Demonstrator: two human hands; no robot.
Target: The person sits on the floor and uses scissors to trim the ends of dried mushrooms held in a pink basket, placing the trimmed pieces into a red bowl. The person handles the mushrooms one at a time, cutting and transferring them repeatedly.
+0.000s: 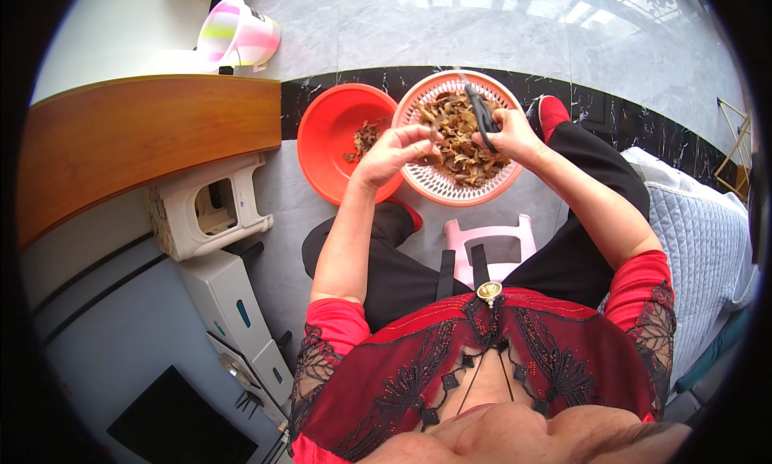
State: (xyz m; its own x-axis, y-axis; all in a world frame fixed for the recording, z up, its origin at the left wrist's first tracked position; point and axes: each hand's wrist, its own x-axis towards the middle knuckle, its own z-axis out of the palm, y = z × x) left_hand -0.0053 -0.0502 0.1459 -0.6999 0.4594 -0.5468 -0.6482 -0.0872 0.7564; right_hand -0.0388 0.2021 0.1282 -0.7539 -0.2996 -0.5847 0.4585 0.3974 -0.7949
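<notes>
My right hand [515, 136] is closed round the black handles of a pair of scissors [482, 117], whose blades point away from me. A pinkish-white colander [414, 102] below holds a heap of curled brown pieces [462, 138] that look like mushrooms. Over its left rim, the fingers of my left hand [394, 152] are pinched on a small brown mushroom piece [433, 152], partly hidden by the fingers. Left of the colander, and touching it, stands a red basin [326, 146] with a small pile of brown scraps [366, 140] on its bottom.
A pink plastic stool [458, 237] is between my legs. At left are a wooden tabletop [161, 134], a cream plastic stool [256, 199] and a white cabinet [229, 295]. A multicoloured bucket [241, 34] stands at the far left, a quilted pale cover [691, 223] at the right.
</notes>
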